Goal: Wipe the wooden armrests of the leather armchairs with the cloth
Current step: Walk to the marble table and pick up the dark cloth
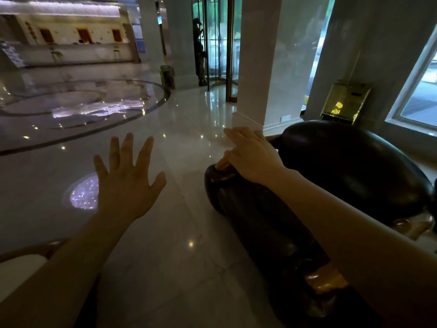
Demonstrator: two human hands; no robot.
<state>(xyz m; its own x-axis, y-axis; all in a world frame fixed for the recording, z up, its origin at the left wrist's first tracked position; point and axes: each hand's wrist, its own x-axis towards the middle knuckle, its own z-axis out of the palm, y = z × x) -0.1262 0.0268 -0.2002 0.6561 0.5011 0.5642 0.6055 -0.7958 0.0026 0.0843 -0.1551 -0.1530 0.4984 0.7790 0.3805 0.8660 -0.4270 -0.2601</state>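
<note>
- The left hand [127, 183] is hovering in the centre-left of the frame over the polished marble floor [179, 233], palm down, its fingers [144, 150] spreading wide apart and holding nothing.
- The right hand [253, 155] is resting at centre right on the front end of the dark leather armchair [343, 166], fingers loosely curled over the glossy wooden armrest [222, 164] tip.
- No cloth is showing under either hand; whether one is tucked beneath the right palm cannot be told.
</note>
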